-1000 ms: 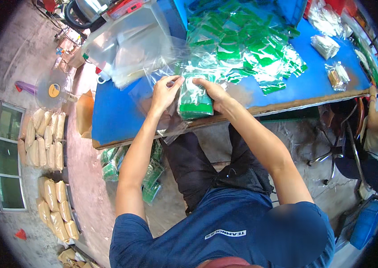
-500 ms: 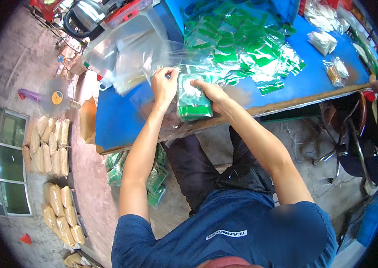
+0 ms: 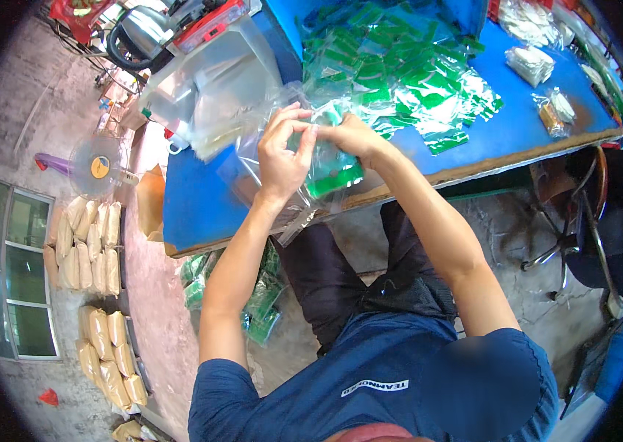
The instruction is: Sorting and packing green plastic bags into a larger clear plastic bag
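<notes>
My left hand (image 3: 284, 151) and my right hand (image 3: 352, 138) meet over the near edge of the blue table (image 3: 201, 214). The right one grips the top of a stack of flat green-and-clear packets (image 3: 337, 177), its thumb toward my left fingertips. A loose clear plastic bag (image 3: 250, 158) spreads around my left hand, whose fingers are bent and closed on its film. The bag's lower end hangs past the table edge. I cannot tell whether the packets lie inside the bag or beside it.
A large heap of green packets (image 3: 400, 74) covers the table beyond my hands. Clear bags (image 3: 234, 96) lie stacked at the left, near a kettle (image 3: 145, 33). White bundles (image 3: 531, 66) sit at the right. Full green bags (image 3: 260, 302) rest on the floor below; a chair (image 3: 584, 214) stands right.
My left hand has moved right, up against my right hand, bringing the clear bag with it. The green packets have tilted and shifted slightly right.
</notes>
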The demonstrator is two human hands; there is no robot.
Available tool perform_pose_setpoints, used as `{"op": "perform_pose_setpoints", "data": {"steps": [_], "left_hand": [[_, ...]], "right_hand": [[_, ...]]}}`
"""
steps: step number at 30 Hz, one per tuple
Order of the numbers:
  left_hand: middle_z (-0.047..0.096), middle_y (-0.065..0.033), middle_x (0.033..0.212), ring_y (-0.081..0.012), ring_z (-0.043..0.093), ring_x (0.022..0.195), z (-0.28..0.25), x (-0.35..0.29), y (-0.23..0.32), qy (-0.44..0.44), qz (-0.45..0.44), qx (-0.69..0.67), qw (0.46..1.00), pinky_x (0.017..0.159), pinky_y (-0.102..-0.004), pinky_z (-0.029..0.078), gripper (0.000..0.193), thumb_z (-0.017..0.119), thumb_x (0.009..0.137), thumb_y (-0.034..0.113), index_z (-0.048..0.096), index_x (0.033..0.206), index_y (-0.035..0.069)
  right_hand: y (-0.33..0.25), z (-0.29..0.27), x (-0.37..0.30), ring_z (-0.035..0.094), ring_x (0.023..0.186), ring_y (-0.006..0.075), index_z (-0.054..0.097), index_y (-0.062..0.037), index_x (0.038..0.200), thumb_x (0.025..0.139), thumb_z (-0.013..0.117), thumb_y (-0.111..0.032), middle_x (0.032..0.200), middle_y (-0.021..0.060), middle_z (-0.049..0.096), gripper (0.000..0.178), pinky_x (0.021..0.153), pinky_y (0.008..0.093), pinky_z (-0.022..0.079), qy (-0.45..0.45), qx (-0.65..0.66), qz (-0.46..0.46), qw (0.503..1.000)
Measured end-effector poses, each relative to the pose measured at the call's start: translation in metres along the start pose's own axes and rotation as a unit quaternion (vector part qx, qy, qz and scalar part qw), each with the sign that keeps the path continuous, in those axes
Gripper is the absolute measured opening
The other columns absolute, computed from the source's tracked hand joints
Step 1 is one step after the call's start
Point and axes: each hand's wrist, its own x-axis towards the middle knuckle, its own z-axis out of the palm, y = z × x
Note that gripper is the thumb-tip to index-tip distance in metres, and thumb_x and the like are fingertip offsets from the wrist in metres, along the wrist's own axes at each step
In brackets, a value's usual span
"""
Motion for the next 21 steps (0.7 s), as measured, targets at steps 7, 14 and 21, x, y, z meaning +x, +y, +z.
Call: {"op": "perform_pose_setpoints", "data": {"steps": [7,14,21], "left_hand": [[0.069,-0.0142,0.102,-0.0284,0.064,0.109,-0.001,-0.016,0.010,0.047,-0.051,-0.024,0.997,0.096,-0.0384,0.048,0.008,0.067,0.090,0.005,0.062,0.086,0.000],[0.069,-0.0147,0.104,-0.0279,0.065,0.105,0.006,-0.021,0.046,-0.029,-0.003,-0.060,0.998,0.093,-0.0368,0.049,0.006,0.067,0.089,0.004,0.063,0.087,0.000],[0.066,-0.0124,0.105,-0.0230,0.062,0.106,0.029,-0.038,0.065,0.052,-0.063,-0.151,0.985,0.094,-0.0335,0.047,0.003,0.065,0.091,0.001,0.062,0.090,0.000]], "right_hand": [[0.018,-0.013,0.014,0.066,0.079,0.0164,0.068,-0.0015,0.105,0.082,0.074,-0.027,0.097,0.0105,0.071,0.035,0.071,0.0333,0.054,0.127,0.047,-0.046,0.990],[0.007,-0.007,0.008,0.068,0.088,0.0191,0.063,0.0027,0.110,0.080,0.074,-0.032,0.101,0.0137,0.070,0.047,0.074,0.0346,0.053,0.053,0.096,0.032,0.993],[0.036,-0.005,0.020,0.065,0.083,0.0229,0.060,0.0086,0.114,0.076,0.077,-0.042,0.096,0.0143,0.068,0.066,0.076,0.0353,0.052,0.084,-0.206,-0.042,0.974]]}}
